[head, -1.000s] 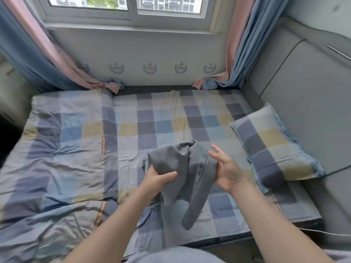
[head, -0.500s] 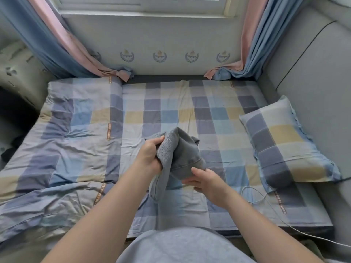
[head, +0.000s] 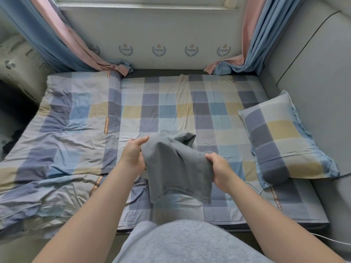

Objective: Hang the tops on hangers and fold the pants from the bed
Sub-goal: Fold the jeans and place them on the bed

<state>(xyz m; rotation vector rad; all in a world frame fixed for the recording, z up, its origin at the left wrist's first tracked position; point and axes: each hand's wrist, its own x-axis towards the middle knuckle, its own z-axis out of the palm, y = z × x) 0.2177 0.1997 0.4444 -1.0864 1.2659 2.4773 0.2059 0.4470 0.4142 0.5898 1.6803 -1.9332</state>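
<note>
Head view: the grey garment [head: 176, 164] is held up between both hands over the near middle of the bed [head: 171, 103], bunched at the top, its loose lower part hanging toward the bed's near edge. Whether it is a top or pants cannot be told.

The left hand [head: 133, 156] grips the garment's left edge with its lower fingers tucked into the cloth, the index finger pointing out straight above it. The right hand [head: 220, 169] has its fingers curled over the garment's right edge. The hands are apart, with the cloth spanning the gap.

A checked quilt [head: 66, 141] lies rumpled over the bed's left half. A matching pillow [head: 281, 141] sits along the right edge. Blue and pink curtains [head: 57, 35] drop to the two far corners.
</note>
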